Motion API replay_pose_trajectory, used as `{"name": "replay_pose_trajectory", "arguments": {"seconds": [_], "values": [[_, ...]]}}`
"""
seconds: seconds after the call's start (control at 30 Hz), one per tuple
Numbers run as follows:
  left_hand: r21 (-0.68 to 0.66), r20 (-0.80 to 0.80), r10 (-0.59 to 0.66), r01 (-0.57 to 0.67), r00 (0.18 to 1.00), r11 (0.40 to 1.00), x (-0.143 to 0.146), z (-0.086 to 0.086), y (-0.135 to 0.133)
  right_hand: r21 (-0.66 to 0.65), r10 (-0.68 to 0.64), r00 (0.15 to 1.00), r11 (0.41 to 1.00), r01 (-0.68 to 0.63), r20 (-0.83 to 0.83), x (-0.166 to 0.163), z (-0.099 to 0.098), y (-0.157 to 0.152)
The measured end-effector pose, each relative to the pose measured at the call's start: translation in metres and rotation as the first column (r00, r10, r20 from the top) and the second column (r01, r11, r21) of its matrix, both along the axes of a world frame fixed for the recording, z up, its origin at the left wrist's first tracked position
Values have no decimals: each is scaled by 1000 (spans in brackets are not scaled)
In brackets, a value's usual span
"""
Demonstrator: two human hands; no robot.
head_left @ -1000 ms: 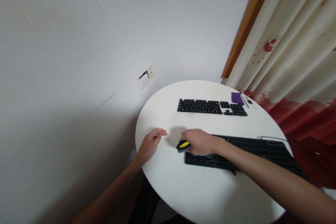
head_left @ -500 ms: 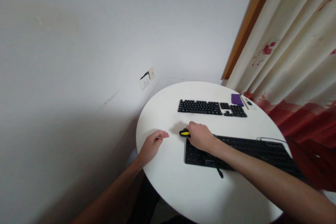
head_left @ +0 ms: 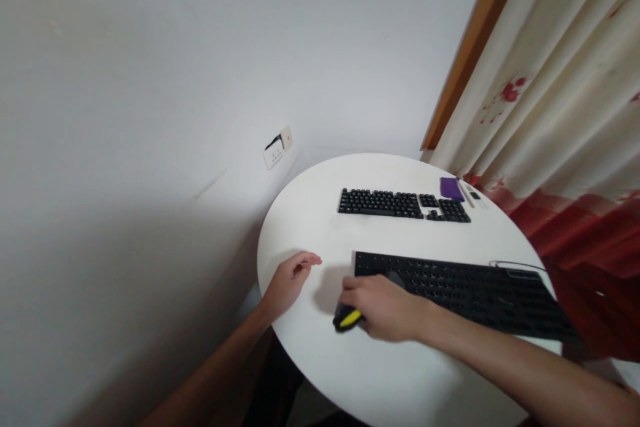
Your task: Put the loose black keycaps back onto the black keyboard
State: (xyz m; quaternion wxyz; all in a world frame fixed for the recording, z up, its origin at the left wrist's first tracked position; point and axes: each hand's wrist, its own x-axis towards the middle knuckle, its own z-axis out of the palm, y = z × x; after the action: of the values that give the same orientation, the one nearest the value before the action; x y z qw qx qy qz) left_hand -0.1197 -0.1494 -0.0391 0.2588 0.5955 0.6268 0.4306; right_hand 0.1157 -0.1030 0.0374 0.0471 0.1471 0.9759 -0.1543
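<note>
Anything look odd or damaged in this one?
Yes: black keycaps lie arranged on the table, apart from the keyboard base, which looks stripped. On the wall, a dark gap shows above the socket plate, as if loose.

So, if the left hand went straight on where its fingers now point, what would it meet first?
Probably the far-left corner of the nearer black keyboard, though the height of the left hand is unclear. The right hand lies close beside that line.
</note>
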Motion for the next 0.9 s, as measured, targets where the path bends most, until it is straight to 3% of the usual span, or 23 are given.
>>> {"name": "replay_pose_trajectory", "arguments": {"seconds": [0.1,0.2,0.27,0.33,0.4,0.53,0.67,0.8,0.9], "values": [[-4,-12,-45,45,999,999,0,-1,1,-32,30,999,999,-31,-28,17,2,-28],[-51,-43,-138,136,989,989,2,1,2,13,-199,980,980,200,-29,37,1,-27],[-87,-137,-243,233,960,969,8,4,3,56,-388,921,919,390,-37,48,0,-14],[-126,-271,-370,349,889,929,16,6,5,91,-529,847,842,532,-54,56,0,1],[-171,-381,-471,440,796,882,27,6,9,88,-585,809,804,588,-59,57,1,9],[-209,-497,-538,507,681,836,46,3,19,25,-456,887,888,459,-76,44,-3,0],[-146,-548,-522,539,654,829,51,1,26,145,-241,965,956,255,-105,29,-16,-22],[-122,-559,-464,486,687,866,49,-3,29,269,-132,979,948,170,-155,31,-28,-33],[-113,-550,-447,468,705,877,47,-7,31,288,-204,966,927,242,-157,47,-33,-37]]}}
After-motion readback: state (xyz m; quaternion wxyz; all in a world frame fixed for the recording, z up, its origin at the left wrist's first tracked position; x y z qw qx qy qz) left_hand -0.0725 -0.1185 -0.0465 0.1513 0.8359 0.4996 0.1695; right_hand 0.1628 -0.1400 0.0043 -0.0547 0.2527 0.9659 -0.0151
